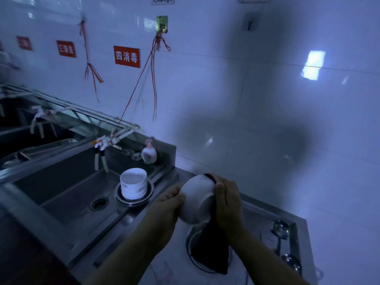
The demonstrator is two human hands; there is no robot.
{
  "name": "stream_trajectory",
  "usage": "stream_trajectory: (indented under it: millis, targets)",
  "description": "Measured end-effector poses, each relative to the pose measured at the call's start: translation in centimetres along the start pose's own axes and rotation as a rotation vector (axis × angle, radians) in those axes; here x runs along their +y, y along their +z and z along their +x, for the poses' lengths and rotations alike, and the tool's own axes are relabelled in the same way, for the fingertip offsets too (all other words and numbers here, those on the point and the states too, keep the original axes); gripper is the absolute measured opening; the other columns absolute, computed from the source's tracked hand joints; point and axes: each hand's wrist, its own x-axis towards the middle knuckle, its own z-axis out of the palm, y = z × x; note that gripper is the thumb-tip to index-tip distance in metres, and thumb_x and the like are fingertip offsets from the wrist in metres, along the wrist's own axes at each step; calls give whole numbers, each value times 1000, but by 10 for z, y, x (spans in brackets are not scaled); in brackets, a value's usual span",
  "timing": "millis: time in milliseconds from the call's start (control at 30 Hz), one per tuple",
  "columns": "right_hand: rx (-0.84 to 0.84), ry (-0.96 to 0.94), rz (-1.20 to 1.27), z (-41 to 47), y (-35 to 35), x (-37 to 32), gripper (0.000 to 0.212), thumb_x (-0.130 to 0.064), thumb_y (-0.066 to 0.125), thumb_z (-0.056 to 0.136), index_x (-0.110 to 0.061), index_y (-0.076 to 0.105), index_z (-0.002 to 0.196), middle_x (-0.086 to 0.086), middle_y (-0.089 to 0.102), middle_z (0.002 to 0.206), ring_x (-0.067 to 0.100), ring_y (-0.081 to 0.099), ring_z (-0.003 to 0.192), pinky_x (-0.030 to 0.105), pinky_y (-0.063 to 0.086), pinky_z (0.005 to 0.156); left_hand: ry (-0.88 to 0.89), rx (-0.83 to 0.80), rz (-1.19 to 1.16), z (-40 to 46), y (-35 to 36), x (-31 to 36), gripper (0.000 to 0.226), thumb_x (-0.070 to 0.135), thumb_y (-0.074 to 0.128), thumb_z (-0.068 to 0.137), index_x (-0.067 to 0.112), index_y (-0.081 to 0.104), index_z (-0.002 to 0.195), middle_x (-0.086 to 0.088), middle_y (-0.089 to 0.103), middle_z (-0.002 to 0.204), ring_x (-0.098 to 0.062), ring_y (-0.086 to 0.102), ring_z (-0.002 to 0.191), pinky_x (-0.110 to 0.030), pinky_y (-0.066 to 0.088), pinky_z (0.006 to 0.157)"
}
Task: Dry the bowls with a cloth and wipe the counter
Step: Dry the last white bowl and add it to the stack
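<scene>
dim bluish light fills a tiled kitchen corner, where a steel counter (174, 262) runs along glossy white wall tiles and joins a deep steel sink (67, 190) on its left side

head view: taking the sink as the landmark, a stack of white bowls (133, 185) stands upright in a shallow metal dish (123, 199) at the sink's far right corner, just beside the round drain (98, 203). behind the sink on its back ledge sits a soap bottle (149, 152) with a pink pump. above the sink a red sign (127, 56) with white characters is fixed to the wall, and red strings (153, 64) hang from a wall hook (161, 23) down toward the tap pipes

to the right of the sink, above the counter, both hands hold one white bowl (196, 199), tilted with its outside toward the camera. the left hand (164, 210) grips the bowl's left side, fingers curled tight against it. the right hand (227, 200) presses a dark cloth (209, 249) over the bowl's right rim, thumb on the outside; the cloth hangs down below the bowl. beneath it a round metal plate (190, 243) lies on the counter, partly hidden by the cloth. further right of the sink, at the counter's far end, metal ladles (281, 229) lie together
</scene>
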Motion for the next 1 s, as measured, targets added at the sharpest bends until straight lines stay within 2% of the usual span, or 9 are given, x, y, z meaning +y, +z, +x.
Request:
stream_trajectory:
  millis: [100, 200, 300, 533, 600, 733, 867, 933, 1000]
  targets:
    - [-72, 121, 131, -5, 23, 12, 30, -27, 33, 99, -19, 61, 89, -3, 59, 83, 13, 57, 74, 35, 49, 65, 37, 97, -70, 6, -16, 2, 29, 18, 55, 77, 8, 65, 102, -9, 72, 100, -22, 68, 91, -27, 54, 69]
    - [-215, 216, 85, -14, 48, 24, 31, -12, 36, 102, -1, 62, 87, 13, 63, 82, 27, 60, 76, 42, 51, 70, 93, 201, 63, 19, -40, 10, 17, 10, 51, 88, 10, 66, 97, -8, 71, 97, -25, 63, 95, -35, 53, 80]
    - [-281, 297, -72, -21, 68, 39, 26, -13, 40, 101, -10, 57, 81, 5, 55, 76, 22, 53, 72, 27, 38, 63, 108, 300, 325, 40, -77, 24, 22, 10, 50, 95, 19, 69, 90, -7, 70, 91, -22, 64, 86, -36, 54, 73]
    - [-137, 464, -142, -7, 107, 60, 23, -12, 44, 99, -12, 65, 90, 3, 59, 86, 18, 53, 83, 22, 31, 70, 170, 349, 1128, 121, -198, 50, 20, 5, 55, 88, 23, 59, 80, -6, 61, 76, -25, 56, 74, -36, 43, 70]
    - [-73, 494, -178, -3, 122, 62, 22, -9, 47, 98, -8, 69, 96, 2, 60, 87, 17, 54, 85, 21, 31, 71, 152, 315, 1352, 144, -226, 50, 16, 11, 54, 89, 23, 58, 79, -2, 60, 79, -26, 58, 78, -32, 41, 69]
    - [-39, 565, -222, 4, 151, 63, 21, -8, 47, 98, -14, 61, 83, 1, 59, 79, 20, 54, 78, 20, 31, 63, 171, 176, 1582, 178, -259, 44, 18, 20, 47, 94, 16, 65, 96, 0, 65, 95, -23, 60, 90, -31, 44, 77]
    - [-23, 626, -237, 3, 173, 60, 21, -7, 48, 97, -5, 68, 103, 5, 65, 97, 20, 58, 93, 25, 38, 82, 275, 15, 1774, 194, -281, 37, 19, 20, 49, 94, 14, 67, 91, -2, 65, 89, -24, 61, 82, -31, 44, 68]
    - [8, 618, -261, 2, 181, 54, 20, -4, 51, 95, -4, 70, 103, 2, 66, 97, 19, 60, 92, 19, 37, 80, 394, -63, 1799, 197, -290, 33, 6, 5, 66, 81, 8, 69, 78, -7, 65, 73, -27, 62, 65, -31, 47, 57]
    - [28, 606, -301, 1, 187, 50, 19, -1, 54, 93, -4, 71, 102, -1, 65, 94, 17, 59, 88, 11, 34, 74, 520, -140, 1813, 198, -302, 28, 14, -3, 77, 64, 8, 68, 66, -5, 61, 59, -25, 59, 49, -26, 45, 45]
